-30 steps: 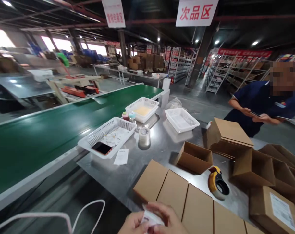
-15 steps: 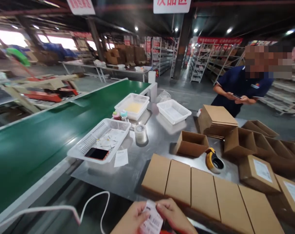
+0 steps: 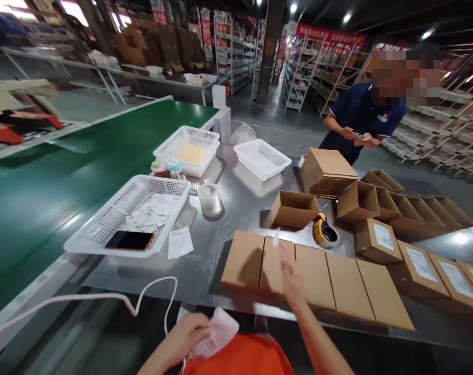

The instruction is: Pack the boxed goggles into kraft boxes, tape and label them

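Observation:
My left hand (image 3: pixel 190 334) is closed on white printed label paper (image 3: pixel 220 329), low in front of the orange clothing at the bottom edge. My right hand (image 3: pixel 291 276) reaches over the row of closed cardboard boxes (image 3: pixel 242 252), above the second box from the left. Blurred by motion, its fingertips pinch a small white label (image 3: pixel 276 237) that appears nearly edge-on. A yellow tape dispenser (image 3: pixel 322 232) and an open cardboard box (image 3: pixel 294 208) stand just beyond the row.
White baskets (image 3: pixel 80 237) stand along a green conveyor belt (image 3: pixel 29 208); one holds papers and a phone (image 3: pixel 129 240). A clear tape roll (image 3: pixel 209 200) is nearby. Labelled boxes (image 3: pixel 419 264) and flat cardboard (image 3: pixel 332 162) lie right. A co-worker (image 3: pixel 367 120) holds a phone. A white cable (image 3: pixel 84 298) crosses lower left.
My hands have separated. The right hand has moved up and forward over the boxes with a small label, while the left keeps the label paper. The view has tilted down and shifted right.

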A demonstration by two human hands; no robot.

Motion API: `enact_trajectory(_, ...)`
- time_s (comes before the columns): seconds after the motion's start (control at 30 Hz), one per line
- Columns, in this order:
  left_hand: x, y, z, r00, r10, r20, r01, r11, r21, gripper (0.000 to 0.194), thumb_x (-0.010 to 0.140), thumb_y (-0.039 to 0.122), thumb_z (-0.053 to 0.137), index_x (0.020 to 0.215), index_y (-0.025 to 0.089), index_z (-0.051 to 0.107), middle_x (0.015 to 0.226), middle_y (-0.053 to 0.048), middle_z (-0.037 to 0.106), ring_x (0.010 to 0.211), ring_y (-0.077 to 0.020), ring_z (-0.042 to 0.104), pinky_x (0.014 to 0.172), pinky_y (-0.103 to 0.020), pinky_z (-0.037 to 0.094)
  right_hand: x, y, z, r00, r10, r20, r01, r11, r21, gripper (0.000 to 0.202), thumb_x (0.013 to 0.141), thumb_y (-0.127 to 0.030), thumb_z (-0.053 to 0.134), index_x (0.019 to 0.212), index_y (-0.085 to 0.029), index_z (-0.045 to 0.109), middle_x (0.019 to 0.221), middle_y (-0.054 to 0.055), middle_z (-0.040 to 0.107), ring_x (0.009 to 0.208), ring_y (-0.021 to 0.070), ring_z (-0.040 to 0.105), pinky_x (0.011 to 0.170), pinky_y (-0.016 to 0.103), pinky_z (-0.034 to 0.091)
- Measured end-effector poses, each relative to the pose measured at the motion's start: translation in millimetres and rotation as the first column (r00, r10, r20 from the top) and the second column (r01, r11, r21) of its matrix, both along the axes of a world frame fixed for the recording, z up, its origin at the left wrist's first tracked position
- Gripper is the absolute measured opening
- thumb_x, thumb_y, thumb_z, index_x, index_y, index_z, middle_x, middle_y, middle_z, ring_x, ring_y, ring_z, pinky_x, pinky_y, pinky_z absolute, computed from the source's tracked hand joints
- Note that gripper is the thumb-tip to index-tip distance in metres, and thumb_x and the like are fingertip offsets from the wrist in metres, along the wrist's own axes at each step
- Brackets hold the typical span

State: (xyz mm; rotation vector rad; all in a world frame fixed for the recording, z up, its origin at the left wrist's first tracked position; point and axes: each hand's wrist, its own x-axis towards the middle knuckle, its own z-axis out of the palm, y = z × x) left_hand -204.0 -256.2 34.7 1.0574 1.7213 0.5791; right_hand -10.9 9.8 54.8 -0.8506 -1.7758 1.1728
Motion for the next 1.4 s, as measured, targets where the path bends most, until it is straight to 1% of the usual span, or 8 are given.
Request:
enact_trajectory(0.1, 15, 38, 1.9, 0.981, -0.105, -0.163, 0.112, 0.993, 0.035, 0.019, 0.078, 0.021, 0.058, 0.08, 0.02, 0.076, 0.151, -0.009, 0.047, 0.133, -0.0265, 0.048, 0.111, -0.036, 0.035, -38, -22, -34.9, 0.936, 0.203, 0.288, -0.302, 0.882, 0.362, 0.032, 0.095, -0.032, 0.051, 0.123, -0.025, 0.067, 0.142, 0.012, 0.055, 0.138, 0.026, 0.044, 0.111, 0.048, 0.04)
enact_trajectory(0.27, 26, 69, -8.3, 0.846, -0.212, -0.489, 0.225, 0.974, -0.032, 0.021, 0.081, 0.018, 0.059, 0.088, 0.023, 0.079, 0.159, -0.007, 0.03, 0.148, -0.0271, 0.024, 0.12, -0.051, 0.016, -65, -39, -77.1, 0.663, 0.152, 0.733, -0.552, 0.76, 0.342, 0.035, 0.094, -0.02, 0.053, 0.128, -0.022, 0.063, 0.146, 0.015, 0.05, 0.141, 0.0289, 0.038, 0.107, 0.046, 0.045)
enact_trajectory(0.53, 31, 69, -2.0, 0.881, -0.23, -0.414, 0.199, 0.973, -0.118, 0.028, 0.078, 0.012, 0.057, 0.093, 0.02, 0.078, 0.16, -0.007, 0.021, 0.149, -0.0272, 0.021, 0.12, -0.049, 0.015, -69, -57, -74.7, 0.508, 0.15, 0.848, -0.569, 0.798, 0.2, 0.056, 0.096, -0.045, 0.048, 0.144, -0.018, 0.047, 0.155, 0.017, 0.034, 0.146, 0.035, 0.027, 0.117, 0.059, 0.019)
enact_trajectory(0.77, 33, 74, 5.8, 0.851, -0.264, -0.455, 0.215, 0.964, -0.158, 0.027, 0.078, 0.012, 0.054, 0.086, 0.019, 0.078, 0.16, -0.007, 0.021, 0.147, -0.0266, 0.027, 0.117, -0.049, 0.023, -148, 11, -60.0, 0.451, 0.089, 0.888, -0.48, 0.863, 0.158, 0.074, 0.098, -0.046, 0.036, 0.15, 0.005, 0.023, 0.159, 0.025, 0.012, 0.15, 0.0334, 0.009, 0.121, 0.048, 0.011)
enact_trajectory(1.07, 34, 68, -3.6, 0.892, -0.184, -0.413, 0.158, 0.983, -0.097, 0.025, 0.076, 0.016, 0.053, 0.081, 0.018, 0.077, 0.158, -0.01, 0.032, 0.147, -0.0276, 0.026, 0.117, -0.044, 0.024, -61, -46, -71.7, 0.486, 0.356, 0.798, -0.75, 0.638, 0.172, 0.07, 0.096, -0.049, 0.04, 0.152, -0.007, 0.029, 0.159, 0.017, 0.025, 0.15, 0.0284, 0.016, 0.122, 0.047, 0.018)
enact_trajectory(1.17, 36, 68, -7.0, 0.969, 0.067, -0.238, -0.047, 0.995, 0.088, 0.028, 0.08, 0.029, 0.052, 0.074, 0.017, 0.075, 0.141, -0.015, 0.056, 0.13, -0.0306, 0.051, 0.107, -0.039, 0.039, -35, -54, -58.6, 0.63, 0.465, 0.621, -0.626, 0.778, 0.052, 0.054, 0.1, -0.038, 0.03, 0.149, -0.015, 0.037, 0.151, 0.015, 0.044, 0.142, 0.025, 0.037, 0.115, 0.045, 0.034)
enact_trajectory(1.27, 44, 80, 2.2, 0.931, 0.36, 0.055, -0.363, 0.909, 0.206, 0.045, 0.082, 0.051, 0.048, 0.076, 0.014, 0.074, 0.09, -0.014, 0.075, 0.085, -0.0278, 0.068, 0.08, -0.036, 0.051, -8, -55, -27.1, 0.858, 0.336, 0.39, -0.391, 0.918, 0.07, 0.047, 0.1, -0.035, 0.031, 0.142, -0.02, 0.047, 0.139, 0.015, 0.056, 0.128, 0.025, 0.053, 0.105, 0.043, 0.045)
enact_trajectory(1.4, 67, 107, 31.8, 0.819, 0.467, 0.332, -0.538, 0.826, 0.166, 0.049, 0.068, 0.062, 0.063, 0.073, 0.013, 0.071, 0.071, -0.008, 0.071, 0.072, -0.0254, 0.064, 0.071, -0.034, 0.049, 27, -62, 22.4, 0.94, 0.123, 0.318, -0.256, 0.87, 0.421, 0.045, 0.088, -0.033, 0.058, 0.131, -0.022, 0.056, 0.132, 0.014, 0.057, 0.126, 0.0311, 0.048, 0.106, 0.05, 0.04)
